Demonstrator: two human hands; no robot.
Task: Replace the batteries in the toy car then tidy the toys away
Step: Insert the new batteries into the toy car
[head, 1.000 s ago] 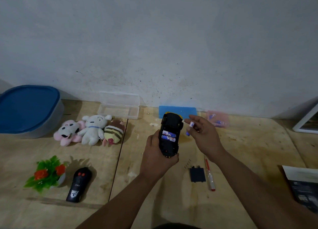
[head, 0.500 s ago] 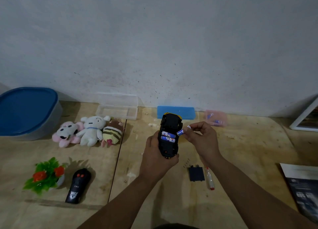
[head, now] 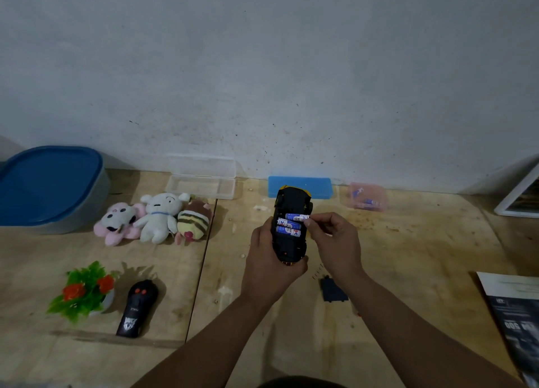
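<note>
The left hand [head: 269,259] grips the toy car [head: 291,227] upside down above the desk [head: 408,256], its battery bay showing. The right hand [head: 335,242] pinches a battery [head: 296,216] with its fingers [head: 313,221], laying it just beyond two batteries [head: 288,227] already seated in the car.

— What's in hand? The left hand [head: 269,261] grips an upturned toy car [head: 291,230].
— And the right hand [head: 332,240]? It pinches a battery [head: 297,216] at the open compartment, beside two seated batteries [head: 288,227].
</note>
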